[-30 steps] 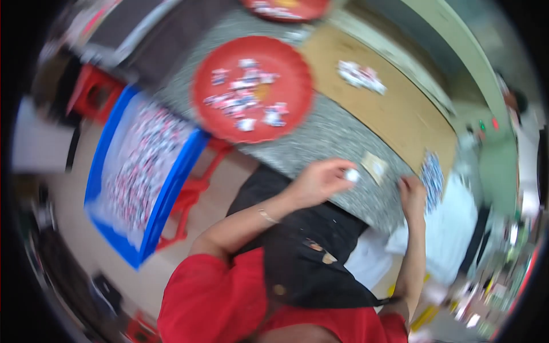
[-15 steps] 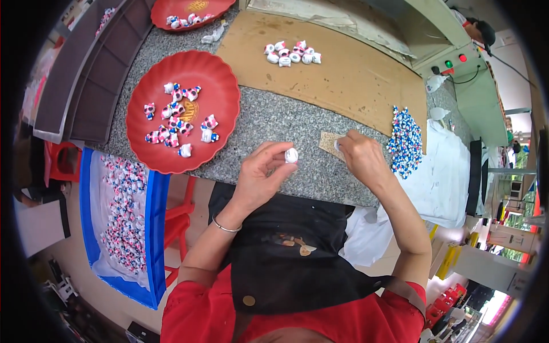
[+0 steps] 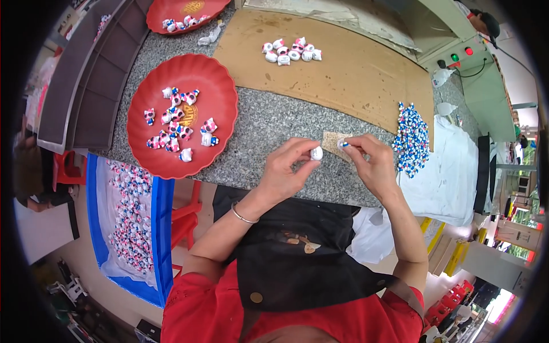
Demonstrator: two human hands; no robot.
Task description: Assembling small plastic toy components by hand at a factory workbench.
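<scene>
My left hand (image 3: pixel 289 168) pinches a small white figurine head (image 3: pixel 316 153) between thumb and fingertips, above the granite worktop. Close by on the right, my right hand (image 3: pixel 370 163) grips a small white-and-blue figurine body (image 3: pixel 343 144) by its fingertips. The two pieces are apart, facing each other. Behind them lies a beige speckled pad (image 3: pixel 330 139), partly covered by my right hand. To the right of that hand is a heap of tiny blue-and-white figurine bodies (image 3: pixel 412 140). Several white figurine heads (image 3: pixel 294 55) sit on the cardboard sheet (image 3: pixel 343 74).
A red scalloped plate (image 3: pixel 220 114) with several assembled figurines stands on the left, another red plate (image 3: pixel 151 20) behind it. Below the worktop is a blue crate (image 3: pixel 164 228) full of figurines. A grey compartment tray (image 3: pixel 91 86) borders the left; a green machine housing (image 3: pixel 486 97) borders the right.
My left hand has moved right with the white head, closer to my right hand. My right hand has lifted slightly from the pad, and the white-and-blue body now shows in its fingers.
</scene>
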